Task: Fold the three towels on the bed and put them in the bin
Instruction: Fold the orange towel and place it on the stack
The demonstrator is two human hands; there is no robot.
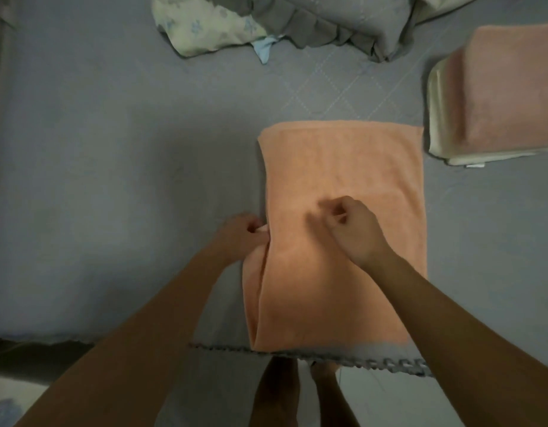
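While the orange towel lies half-folded at the near bed edge, left hand pinches its 9 o'clock edge; right hand hovers curled, holding nothing. At 2 o'clock, two folded towels wait. No bin is visible.

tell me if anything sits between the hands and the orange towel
Nothing visible does. The left hand already pinches the orange towel at its left edge, and the right hand is curled on top of it. The bin is not in view.
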